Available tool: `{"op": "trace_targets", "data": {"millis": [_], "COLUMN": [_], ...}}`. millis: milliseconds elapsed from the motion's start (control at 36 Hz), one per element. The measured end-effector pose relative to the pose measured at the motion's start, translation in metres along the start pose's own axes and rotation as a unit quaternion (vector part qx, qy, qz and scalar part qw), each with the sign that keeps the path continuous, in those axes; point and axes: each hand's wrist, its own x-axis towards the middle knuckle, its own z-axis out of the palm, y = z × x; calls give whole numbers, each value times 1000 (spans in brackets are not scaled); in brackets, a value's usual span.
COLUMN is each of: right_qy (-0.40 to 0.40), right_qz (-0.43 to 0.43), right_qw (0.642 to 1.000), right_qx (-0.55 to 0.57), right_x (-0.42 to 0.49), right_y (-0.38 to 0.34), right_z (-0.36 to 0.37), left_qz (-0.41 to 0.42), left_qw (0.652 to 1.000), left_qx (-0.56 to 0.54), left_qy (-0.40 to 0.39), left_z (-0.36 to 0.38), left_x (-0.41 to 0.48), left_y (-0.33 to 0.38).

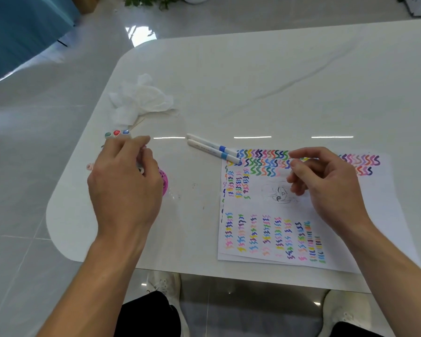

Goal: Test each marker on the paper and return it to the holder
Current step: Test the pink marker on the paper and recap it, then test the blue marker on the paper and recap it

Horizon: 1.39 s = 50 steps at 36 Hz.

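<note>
My left hand (124, 181) hovers over the pink marker holder (165, 183) at the table's left side and hides most of it. Its thumb and fingers curl round a small white marker end (140, 169). Green, red and blue marker caps (117, 133) stick out just beyond its fingertips. My right hand (326, 183) hangs above the test paper (277, 229), fingers loosely curled, holding nothing. The paper is covered with rows of coloured squiggles and a small pencil sketch. Two white markers with blue bands (212, 148) lie side by side on the table, their tips touching the paper's upper left corner.
A crumpled white tissue (141, 98) lies at the back left of the white table (253, 81). A pink cap (90, 166) shows left of my left hand, near the table's rounded edge. My knees and white shoes are below the front edge.
</note>
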Motion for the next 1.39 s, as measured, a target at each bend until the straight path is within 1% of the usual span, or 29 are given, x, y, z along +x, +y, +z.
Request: {"op": "trace_targets", "data": {"millis": [139, 250, 472, 556, 639, 806, 944, 1111, 1278, 1389], "right_qy": [-2, -6, 1, 4, 6, -1, -12, -24, -22, -34], "right_qz": [0, 4, 6, 7, 18, 20, 15, 15, 17, 21], "right_qw": [1000, 1000, 1000, 1000, 1000, 1000, 1000, 999, 999, 999], "right_qx": [3, 4, 6, -5, -5, -8, -7, -21, -27, -34], "right_x": [0, 0, -2, -3, -4, -6, -7, -8, -4, -3], "right_y": [0, 1, 0, 1, 1, 1, 2, 6, 9, 12], "right_z": [1, 1, -6, -12, -16, -16, -16, -19, -22, -24], "left_qz": [-2, 10, 113, 151, 170, 138, 75, 98, 111, 111], "left_qw": [999, 999, 993, 986, 979, 970, 960, 960, 957, 959], "left_qx": [35, 28, -14, -29, -47, -49, -94, -50, -33, -35], "left_qy": [-27, -21, -32, -59, -106, -194, -254, -256, -266, -258], "left_z": [1, 2, 9, 17, 28, 46, 63, 77, 86, 89], "left_x": [0, -1, -4, -6, -10, -15, -16, -15, -16, -17], "left_y": [-1, 2, 20, 30, 38, 50, 54, 54, 53, 56]}}
